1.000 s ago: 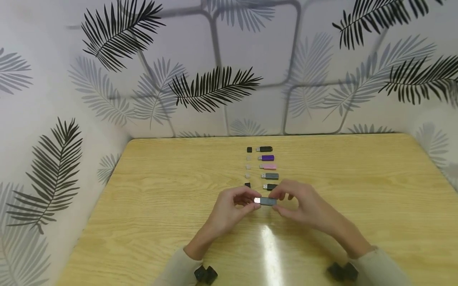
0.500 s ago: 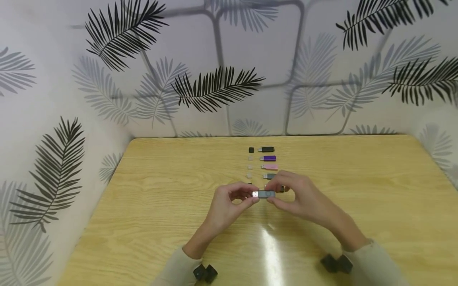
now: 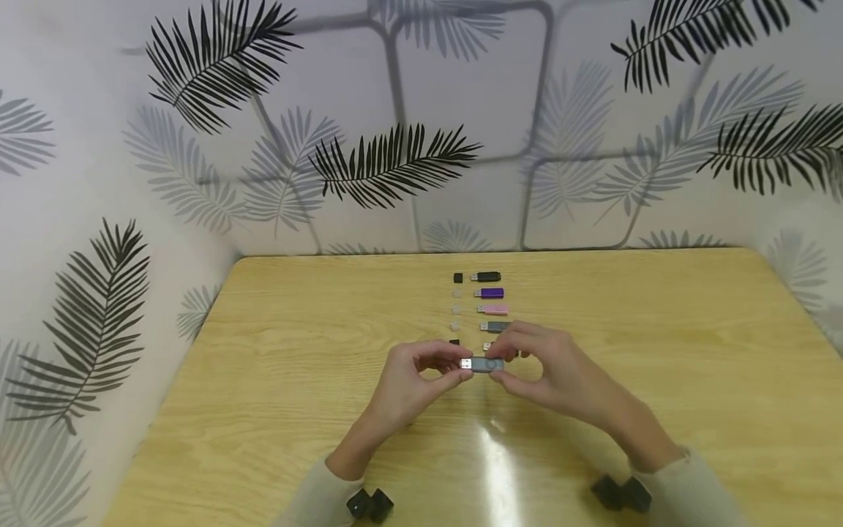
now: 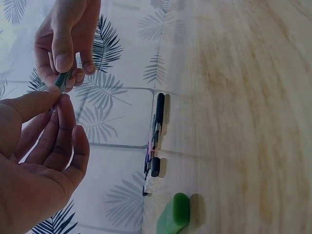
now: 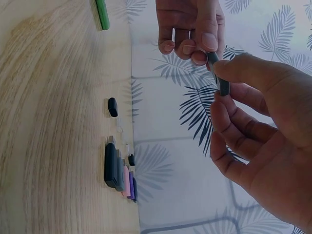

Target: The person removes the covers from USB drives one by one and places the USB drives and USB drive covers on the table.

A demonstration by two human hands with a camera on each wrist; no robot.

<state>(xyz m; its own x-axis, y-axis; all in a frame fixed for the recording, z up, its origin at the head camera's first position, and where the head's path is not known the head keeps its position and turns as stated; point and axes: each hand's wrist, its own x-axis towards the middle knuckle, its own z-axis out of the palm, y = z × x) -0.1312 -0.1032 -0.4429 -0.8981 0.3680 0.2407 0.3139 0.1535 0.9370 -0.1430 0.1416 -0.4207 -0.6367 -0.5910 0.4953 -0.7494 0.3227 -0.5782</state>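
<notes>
In the head view a grey USB stick (image 3: pixel 484 364) is held level above the table, its bare metal connector pointing left. My left hand (image 3: pixel 408 380) pinches the connector end between thumb and fingertips. The other end, the grey body, is pinched by my right hand (image 3: pixel 546 366). Both wrist views show the same stick raised clear of the tabletop. Behind the hands lies a column of USB sticks: black (image 3: pixel 487 277), purple (image 3: pixel 490 293), pink (image 3: pixel 493 309), grey (image 3: pixel 493 326), and a black one (image 5: pixel 111 165) mostly covered by my right hand in the head view.
Left of the sticks runs a column of small caps, a black cap (image 3: pixel 458 278) at the back, clear ones (image 3: pixel 456 310) between, another black cap (image 5: pixel 112 107) at the front. A green object (image 4: pixel 175 214) rests on the wooden table (image 3: pixel 296 315). Patterned wall covering (image 3: pixel 461 197) stands behind.
Both hands have moved slightly left with the grey USB stick, and the right hand a little up. The stick has tilted, so a round mark on its body now shows.
</notes>
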